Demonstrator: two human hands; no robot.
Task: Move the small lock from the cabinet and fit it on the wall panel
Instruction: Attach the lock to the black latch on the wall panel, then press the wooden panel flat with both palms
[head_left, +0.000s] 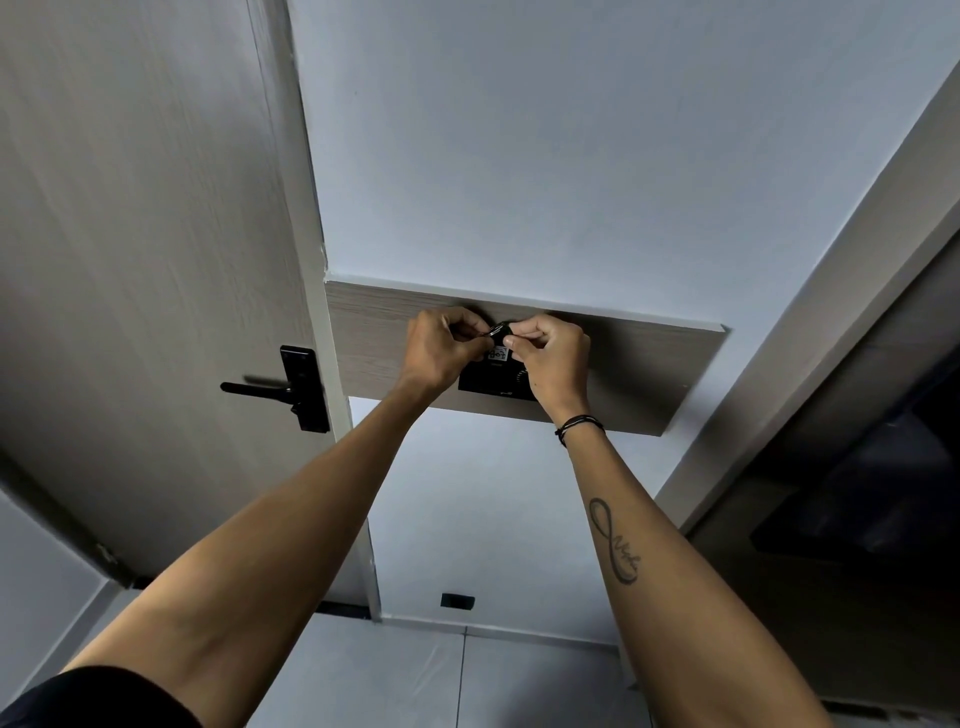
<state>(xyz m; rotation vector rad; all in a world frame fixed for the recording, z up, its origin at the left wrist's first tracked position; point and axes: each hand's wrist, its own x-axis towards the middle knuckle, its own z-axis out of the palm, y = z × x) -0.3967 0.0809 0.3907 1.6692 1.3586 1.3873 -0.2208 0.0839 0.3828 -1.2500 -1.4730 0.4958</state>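
A small dark lock (500, 332) with a white label is held against the wood-grain wall panel (649, 364), just above a black switch plate (493, 387) set in that panel. My left hand (441, 348) pinches the lock's left side with thumb and fingertips. My right hand (553, 358) pinches its right side. Both hands cover most of the lock, so how it sits on the panel is hidden.
A grey door (156, 260) with a black lever handle (291, 387) stands to the left of the panel. A dark cabinet or frame (883, 467) runs along the right. A black socket (457, 600) sits low on the white wall above the tiled floor.
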